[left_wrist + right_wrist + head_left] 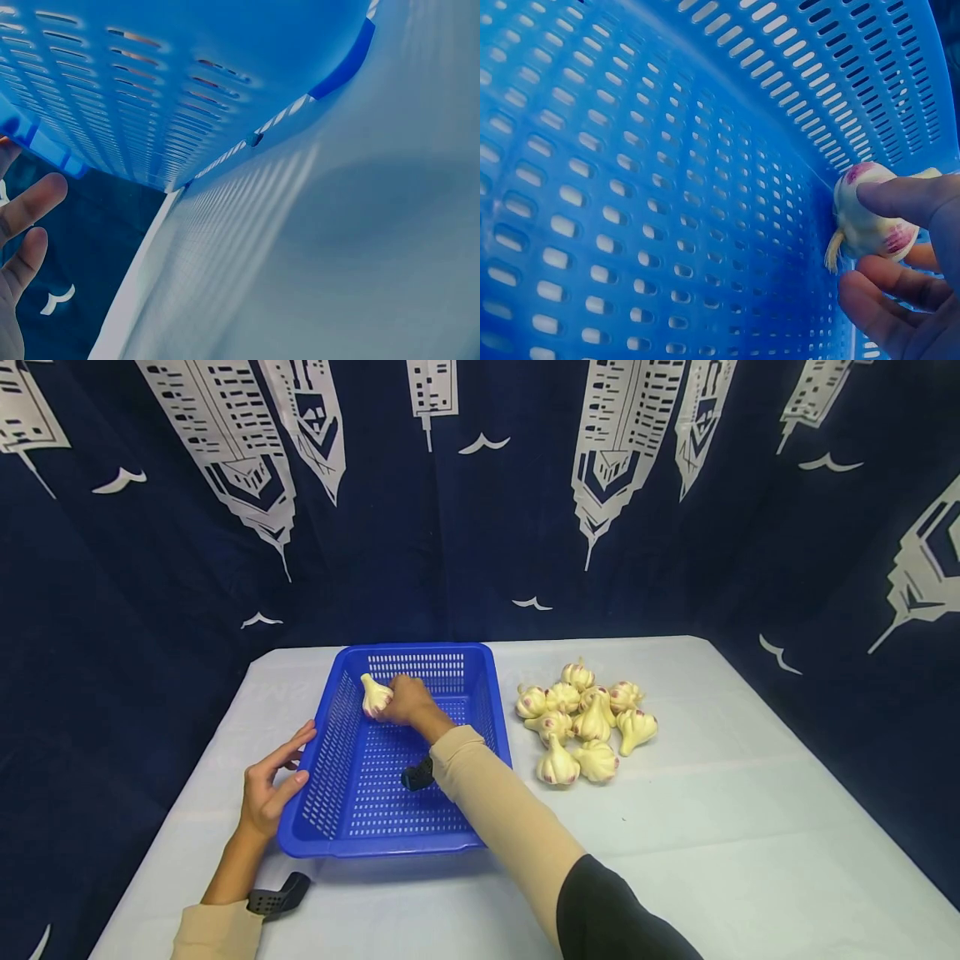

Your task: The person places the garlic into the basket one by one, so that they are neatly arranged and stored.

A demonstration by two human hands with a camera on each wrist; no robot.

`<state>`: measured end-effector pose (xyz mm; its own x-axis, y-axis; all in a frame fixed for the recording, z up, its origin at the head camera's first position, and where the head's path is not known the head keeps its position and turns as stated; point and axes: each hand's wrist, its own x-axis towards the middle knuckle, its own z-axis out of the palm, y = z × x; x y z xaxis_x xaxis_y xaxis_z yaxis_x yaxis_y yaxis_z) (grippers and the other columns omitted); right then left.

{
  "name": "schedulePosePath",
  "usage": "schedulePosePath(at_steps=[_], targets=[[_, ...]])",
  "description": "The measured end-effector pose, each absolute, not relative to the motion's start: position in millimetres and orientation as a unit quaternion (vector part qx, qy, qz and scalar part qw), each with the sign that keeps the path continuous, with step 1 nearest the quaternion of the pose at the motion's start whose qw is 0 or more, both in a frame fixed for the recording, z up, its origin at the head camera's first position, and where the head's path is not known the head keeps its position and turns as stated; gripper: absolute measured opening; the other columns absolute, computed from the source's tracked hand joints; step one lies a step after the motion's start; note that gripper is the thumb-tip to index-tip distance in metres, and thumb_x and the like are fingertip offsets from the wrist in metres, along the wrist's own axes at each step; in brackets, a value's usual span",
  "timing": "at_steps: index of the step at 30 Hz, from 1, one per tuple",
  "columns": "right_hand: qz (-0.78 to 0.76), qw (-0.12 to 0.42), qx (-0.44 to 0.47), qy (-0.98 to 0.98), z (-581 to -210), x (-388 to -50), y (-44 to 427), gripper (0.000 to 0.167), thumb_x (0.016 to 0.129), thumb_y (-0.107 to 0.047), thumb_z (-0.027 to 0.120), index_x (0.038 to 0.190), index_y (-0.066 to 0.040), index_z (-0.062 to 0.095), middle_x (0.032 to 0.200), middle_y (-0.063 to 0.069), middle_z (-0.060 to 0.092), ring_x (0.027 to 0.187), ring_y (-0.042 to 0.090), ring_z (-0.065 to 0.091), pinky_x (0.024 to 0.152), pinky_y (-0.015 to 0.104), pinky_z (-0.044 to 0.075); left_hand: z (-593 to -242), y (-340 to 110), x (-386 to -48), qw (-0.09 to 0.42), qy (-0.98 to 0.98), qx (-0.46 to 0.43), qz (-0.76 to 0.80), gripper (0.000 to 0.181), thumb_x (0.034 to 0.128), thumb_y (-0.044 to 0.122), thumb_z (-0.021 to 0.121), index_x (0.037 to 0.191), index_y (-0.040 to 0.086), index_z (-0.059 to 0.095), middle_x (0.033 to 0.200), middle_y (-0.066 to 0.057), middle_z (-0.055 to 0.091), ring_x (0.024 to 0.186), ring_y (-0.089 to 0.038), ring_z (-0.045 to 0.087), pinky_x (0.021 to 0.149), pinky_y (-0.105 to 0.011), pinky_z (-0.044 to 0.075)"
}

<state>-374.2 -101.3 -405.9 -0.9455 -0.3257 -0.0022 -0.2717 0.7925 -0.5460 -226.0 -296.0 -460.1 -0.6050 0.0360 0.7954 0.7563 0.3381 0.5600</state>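
right hand (pixel 411 700) pinches bulbous garlic (pixel 377 700); left hand (pixel 264 792), loosely spread, touches slotted plastic basket (pixel 382 846).

At left, the left hand's fingers (pixel 39 201) lie near the slotted blue basket (pixel 277 49); striped shadows (pixel 247 196) cross the white worktop (pixel 352 292), with dark cloth (pixel 101 225) beyond.

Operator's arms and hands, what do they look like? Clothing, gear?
Left hand: bare, beige sleeve, black band with holes at the wrist. Right hand: bare, beige forearm sleeve meeting a black upper section; black piece by the wrist, partly hidden. No gloves.
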Motion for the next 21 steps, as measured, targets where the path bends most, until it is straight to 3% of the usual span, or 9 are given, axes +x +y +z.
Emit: schedulePosePath(at_steps=[8, 14, 21], targets=[[-0.289, 0.027, -0.142, 0.946, -406, -375, -103, 0.044, 0.077, -0.022, 0.084, 0.112, -0.002, 0.066, 0.099, 0.01, 0.069, 0.085, 0.02, 0.059, 0.081, 0.031, 0.05, -458, -295, -225, 0.351, -0.742, -0.264, -0.506, 0.051, 0.0727, -0.003, 0.053, 0.122, -0.014, 0.062, 0.132, -0.024, 0.059, 0.089, -0.005, 0.065, 0.071, -0.02, 0.042], [-0.298, 0.03, -0.141, 0.944, -400, -371, -100, 0.043, 0.08, -0.022, 0.082, 0.114, -0.001, 0.065, 0.101, 0.011, 0.069, 0.087, 0.021, 0.059, 0.083, 0.032, 0.05, -458, -295, -223, 0.338, -0.75, -0.251, -0.51, 0.053, 0.0726, -0.002, 0.053, 0.124, -0.012, 0.062, 0.134, -0.018, 0.059, 0.09, -0.004, 0.065, 0.071, -0.021, 0.041], [-0.295, 0.029, -0.145, 0.944, -392, -367, -98, 0.047, 0.077, -0.025, 0.084, 0.113, -0.001, 0.066, 0.104, 0.011, 0.069, 0.089, 0.021, 0.06, 0.082, 0.032, 0.05, -461, -295, -226, 0.355, -0.741, -0.265, -0.505, 0.052, 0.0721, -0.004, 0.052, 0.122, -0.014, 0.062, 0.132, -0.025, 0.058, 0.088, -0.005, 0.065, 0.071, -0.02, 0.041]])
